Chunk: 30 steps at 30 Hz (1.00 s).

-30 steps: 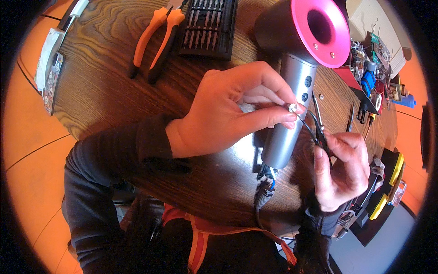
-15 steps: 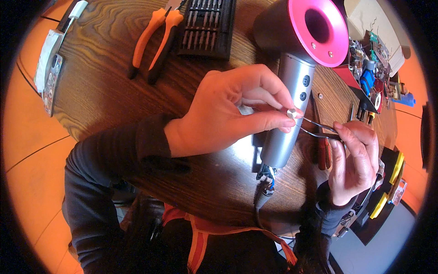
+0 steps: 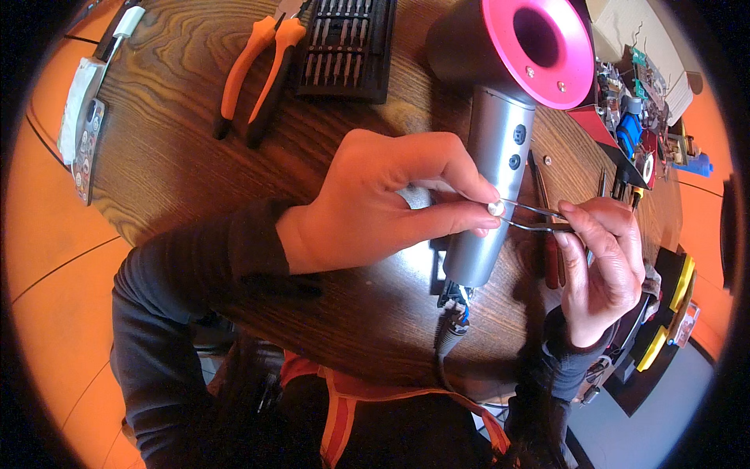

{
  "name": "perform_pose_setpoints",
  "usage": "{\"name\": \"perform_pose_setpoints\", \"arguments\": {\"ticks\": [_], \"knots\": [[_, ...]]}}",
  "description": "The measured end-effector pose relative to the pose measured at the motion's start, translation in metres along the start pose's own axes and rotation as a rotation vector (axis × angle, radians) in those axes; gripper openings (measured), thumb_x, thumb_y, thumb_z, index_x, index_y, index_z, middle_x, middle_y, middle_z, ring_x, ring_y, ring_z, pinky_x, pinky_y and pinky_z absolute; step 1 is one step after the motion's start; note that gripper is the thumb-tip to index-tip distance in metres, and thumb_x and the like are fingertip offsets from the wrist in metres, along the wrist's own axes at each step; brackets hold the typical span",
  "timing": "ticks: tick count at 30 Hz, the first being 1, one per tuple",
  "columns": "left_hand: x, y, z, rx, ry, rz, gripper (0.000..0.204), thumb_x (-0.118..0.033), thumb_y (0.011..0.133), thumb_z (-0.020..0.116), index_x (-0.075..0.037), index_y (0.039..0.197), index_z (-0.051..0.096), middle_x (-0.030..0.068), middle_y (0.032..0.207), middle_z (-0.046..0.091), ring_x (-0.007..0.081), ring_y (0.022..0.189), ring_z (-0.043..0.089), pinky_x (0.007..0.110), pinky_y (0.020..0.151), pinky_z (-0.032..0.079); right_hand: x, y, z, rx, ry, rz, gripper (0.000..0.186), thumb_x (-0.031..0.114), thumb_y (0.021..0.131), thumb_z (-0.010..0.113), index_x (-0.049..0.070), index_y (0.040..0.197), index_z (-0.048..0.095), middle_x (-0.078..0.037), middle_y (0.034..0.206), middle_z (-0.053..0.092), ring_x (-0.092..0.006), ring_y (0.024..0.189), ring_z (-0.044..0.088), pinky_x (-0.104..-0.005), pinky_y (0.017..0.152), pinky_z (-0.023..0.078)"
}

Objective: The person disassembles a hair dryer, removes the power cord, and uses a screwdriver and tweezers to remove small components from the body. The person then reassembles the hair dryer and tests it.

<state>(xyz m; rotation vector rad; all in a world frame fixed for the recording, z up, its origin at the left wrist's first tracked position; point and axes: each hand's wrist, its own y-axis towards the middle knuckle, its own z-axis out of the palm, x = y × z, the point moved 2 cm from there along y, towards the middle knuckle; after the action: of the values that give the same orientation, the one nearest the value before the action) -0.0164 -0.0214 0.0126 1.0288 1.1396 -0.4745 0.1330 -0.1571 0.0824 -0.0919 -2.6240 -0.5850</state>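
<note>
Between thumb and forefinger, my left hand [image 3: 391,199] pinches a small round silver button-like piece [image 3: 496,209]. My right hand [image 3: 601,262] grips a pair of metal tweezers [image 3: 539,219], whose two spread tips reach to the silver piece, one above and one below it. Whether the tips touch it I cannot tell. Beneath both hands lies a hair dryer with a silver handle [image 3: 488,250] and a dark head with a pink ring [image 3: 574,47]. At the handle's near end the casing is off, and blue and white wires [image 3: 465,301] show by the cable sleeve [image 3: 451,336].
Orange-handled pliers [image 3: 277,70] and a black case of screwdriver bits [image 3: 340,55] lie at the back. A box of electronic parts [image 3: 625,141] stands at right. Red-handled pliers [image 3: 553,262] lie beside the dryer handle. A phone [image 3: 87,148] sits near the left table edge.
Both hands have shifted slightly down and left. The silver piece has turned a little between my left fingers, and the tweezer tips are now closer around it.
</note>
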Motion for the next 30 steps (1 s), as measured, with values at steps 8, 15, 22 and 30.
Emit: {"name": "perform_pose_setpoints", "arguments": {"ticks": [8, 15, 22, 30], "knots": [[-0.0011, -0.0006, 0.0001, -0.018, 0.034, -0.008, 0.013, -0.005, 0.077, 0.069, -0.003, 0.086, 0.061, 0.0075, 0.079, 0.066, 0.0137, 0.073, 0.066, 0.024, 0.064, 0.052, -0.0003, 0.0000, 0.0030, -0.017, -0.009, -0.031, 0.031, -0.002, 0.062, 0.072, -0.001, 0.092, 0.067, -0.009, 0.082, 0.060, -0.0221, 0.075, 0.057, -0.0308, 0.068, 0.046], [-0.0022, -0.0008, 0.0008, -0.014, 0.004, -0.024, 0.014, -0.005, 0.077, 0.069, -0.003, 0.087, 0.061, 0.0065, 0.080, 0.066, 0.0132, 0.073, 0.066, 0.024, 0.064, 0.052, -0.0012, -0.0001, 0.0023, -0.020, -0.025, -0.049, 0.031, -0.001, 0.062, 0.072, -0.001, 0.092, 0.067, -0.010, 0.082, 0.060, -0.0227, 0.074, 0.057, -0.0316, 0.068, 0.046], [-0.0037, 0.0007, -0.0002, 0.012, 0.026, -0.015, 0.016, 0.000, 0.076, 0.068, -0.001, 0.088, 0.059, 0.0098, 0.081, 0.066, 0.0157, 0.075, 0.067, 0.026, 0.065, 0.053, -0.0008, -0.0005, 0.0030, -0.010, -0.006, -0.029, 0.031, -0.004, 0.062, 0.071, -0.001, 0.092, 0.067, -0.009, 0.082, 0.059, -0.0225, 0.075, 0.057, -0.0314, 0.069, 0.046], [-0.0080, 0.0015, -0.0015, 0.040, 0.063, -0.003, 0.018, 0.010, 0.075, 0.066, 0.005, 0.089, 0.057, 0.0180, 0.085, 0.066, 0.0208, 0.075, 0.067, 0.030, 0.067, 0.055, -0.0018, 0.0002, -0.0020, -0.015, -0.009, -0.008, 0.030, -0.004, 0.063, 0.070, -0.001, 0.093, 0.067, -0.009, 0.082, 0.059, -0.0220, 0.076, 0.057, -0.0306, 0.069, 0.045]]}}
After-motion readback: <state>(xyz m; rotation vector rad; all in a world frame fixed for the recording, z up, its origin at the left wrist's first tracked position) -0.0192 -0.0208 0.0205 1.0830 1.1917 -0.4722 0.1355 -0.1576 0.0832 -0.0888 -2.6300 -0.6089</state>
